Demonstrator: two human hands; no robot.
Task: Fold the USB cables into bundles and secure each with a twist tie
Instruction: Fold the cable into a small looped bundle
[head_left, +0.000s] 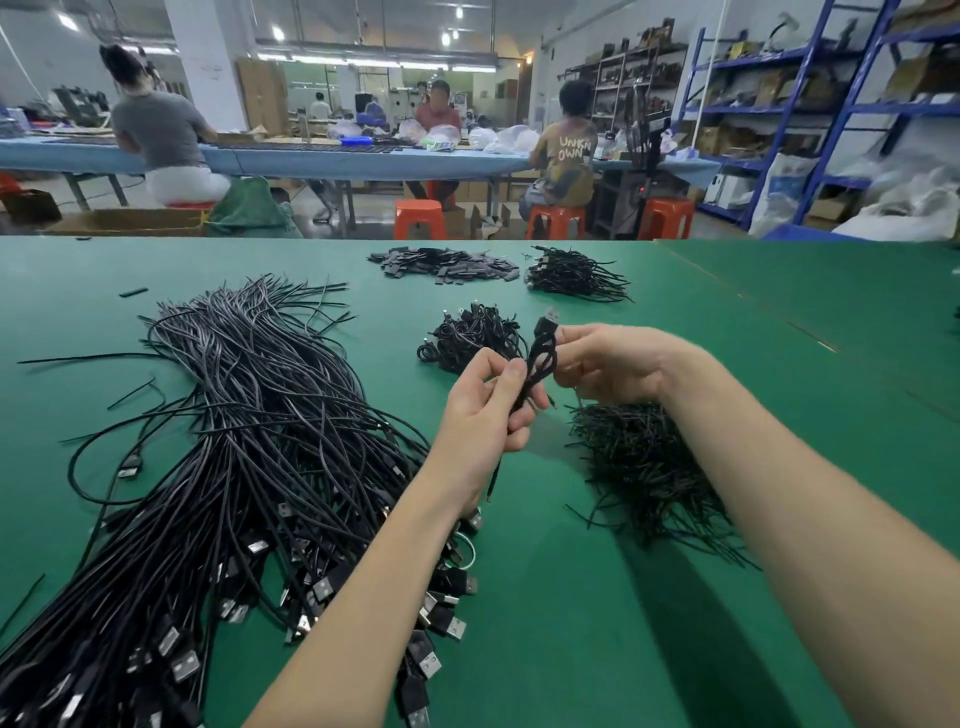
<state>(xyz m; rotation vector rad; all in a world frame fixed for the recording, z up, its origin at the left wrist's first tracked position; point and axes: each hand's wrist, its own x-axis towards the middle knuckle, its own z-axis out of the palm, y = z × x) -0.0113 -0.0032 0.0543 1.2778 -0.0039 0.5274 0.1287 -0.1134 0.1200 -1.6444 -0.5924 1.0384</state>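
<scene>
Your left hand (491, 410) grips the folded USB cable (537, 358) upright; your right hand (605, 364) pinches its upper loops.

Beyond the green surface (675, 597), three people sat at a long blue table (322, 161); empty orange stools (418, 218) stood nearby. Blue shelving (841, 109) at right held boxes and white bags. A cardboard box (124, 221) lay on the floor at left.

black usb cables (249, 415) on a green table (597, 597); orange stools (418, 218) behind.
</scene>
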